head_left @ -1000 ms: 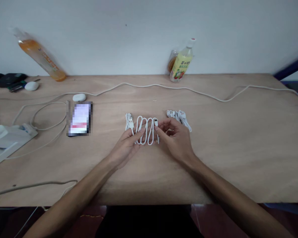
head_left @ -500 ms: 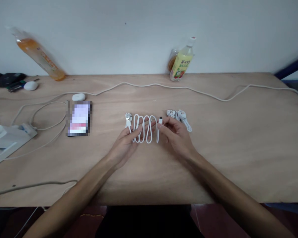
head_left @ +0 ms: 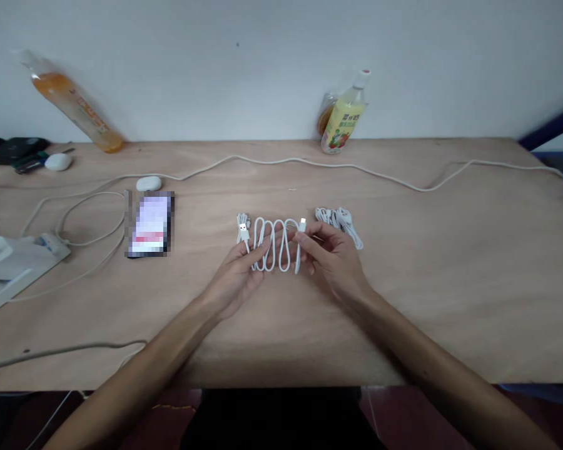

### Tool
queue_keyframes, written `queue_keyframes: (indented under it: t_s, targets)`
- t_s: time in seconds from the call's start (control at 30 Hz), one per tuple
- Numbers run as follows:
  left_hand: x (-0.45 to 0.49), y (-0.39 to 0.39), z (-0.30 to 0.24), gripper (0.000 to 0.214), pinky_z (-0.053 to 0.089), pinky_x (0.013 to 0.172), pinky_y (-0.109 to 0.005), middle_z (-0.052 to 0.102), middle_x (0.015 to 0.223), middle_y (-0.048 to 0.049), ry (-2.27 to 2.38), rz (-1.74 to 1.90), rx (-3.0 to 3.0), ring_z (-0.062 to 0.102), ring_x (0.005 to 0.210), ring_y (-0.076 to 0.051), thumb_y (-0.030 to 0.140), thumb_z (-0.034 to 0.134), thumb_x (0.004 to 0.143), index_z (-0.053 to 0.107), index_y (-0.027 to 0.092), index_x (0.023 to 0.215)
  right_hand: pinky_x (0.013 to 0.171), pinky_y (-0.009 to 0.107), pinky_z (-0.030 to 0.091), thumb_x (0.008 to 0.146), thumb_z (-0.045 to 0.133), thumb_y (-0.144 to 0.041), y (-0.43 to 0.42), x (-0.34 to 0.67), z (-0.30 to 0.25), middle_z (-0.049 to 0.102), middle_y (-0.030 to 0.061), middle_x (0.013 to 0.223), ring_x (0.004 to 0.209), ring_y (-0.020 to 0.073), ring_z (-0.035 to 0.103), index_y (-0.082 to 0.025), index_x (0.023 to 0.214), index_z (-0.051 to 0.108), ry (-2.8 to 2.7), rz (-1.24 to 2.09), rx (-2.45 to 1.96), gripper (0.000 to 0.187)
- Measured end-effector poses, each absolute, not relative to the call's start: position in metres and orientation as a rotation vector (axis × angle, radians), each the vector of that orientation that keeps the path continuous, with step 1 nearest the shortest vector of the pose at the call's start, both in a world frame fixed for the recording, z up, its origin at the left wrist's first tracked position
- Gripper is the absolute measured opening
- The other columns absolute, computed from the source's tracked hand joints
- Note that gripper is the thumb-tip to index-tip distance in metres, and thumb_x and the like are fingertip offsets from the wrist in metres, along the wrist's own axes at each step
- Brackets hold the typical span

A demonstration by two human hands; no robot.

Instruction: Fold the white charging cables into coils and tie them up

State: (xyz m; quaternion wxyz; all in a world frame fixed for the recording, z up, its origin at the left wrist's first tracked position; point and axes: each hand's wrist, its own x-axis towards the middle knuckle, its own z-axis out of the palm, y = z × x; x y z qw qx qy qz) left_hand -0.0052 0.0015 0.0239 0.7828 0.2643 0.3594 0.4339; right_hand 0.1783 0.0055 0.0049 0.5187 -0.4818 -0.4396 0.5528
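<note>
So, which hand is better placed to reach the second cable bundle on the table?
Probably right. The right hand lies just beside the bundle, though it pinches one plug of the looped cable; the left hand is beyond the loops, holding the other plug.

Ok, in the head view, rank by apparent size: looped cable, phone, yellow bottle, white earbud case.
1. The looped cable, widest spread.
2 and 3. The phone and the yellow bottle look about alike; the bottle stands farther back, so I won't rank them.
4. The white earbud case, clearly smallest.
</note>
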Motion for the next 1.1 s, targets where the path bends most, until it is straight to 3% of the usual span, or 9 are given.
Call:
queue_keyframes:
  t_s: [0.43, 0.87, 1.1]
  targets:
    - [-0.0044, 0.0009, 0.0278, 0.044, 0.061, 0.108, -0.04, 0.086, 0.125, -0.0134, 0.801, 0.923, 0.536, 0.082, 0.115, -0.028, 0.015, 0.071, 0.104, 0.074, 0.021, 0.148, 0.041, 0.023, 0.047, 0.082, 0.091, -0.055, 0.0055, 0.179, 0.0048, 0.07, -0.0004, 0.069, 0.055, 0.0132, 0.057, -0.024, 0.081, 0.074, -1.029, 1.293, -1.128, 0.035]
    - [-0.0043, 0.0, 0.025, 0.035, 0.061, 0.106, -0.039, 0.085, 0.125, -0.0145, 0.748, 0.9, 0.552, 0.083, 0.109, -0.026, 0.015, 0.065, 0.108, 0.077, 0.016, 0.141, 0.038, 0.017, 0.048, 0.081, 0.094, -0.051, 0.0065, 0.1795, 0.0031, 0.07, -0.0019, 0.063, 0.051, 0.0114, 0.06, -0.022, 0.079, 0.075, -1.01, 1.305, -1.05, 0.035]
    - [-0.0047, 0.0005, 0.0225, 0.033, 0.062, 0.103, -0.041, 0.085, 0.12, -0.0158, 0.742, 0.885, 0.543, 0.082, 0.107, -0.028, 0.018, 0.075, 0.103, 0.08, 0.014, 0.135, 0.037, 0.018, 0.047, 0.08, 0.094, -0.051, 0.0068, 0.1792, 0.0033, 0.074, -0.001, 0.066, 0.049, 0.0105, 0.06, -0.022, 0.078, 0.073, -1.026, 1.297, -1.061, 0.035]
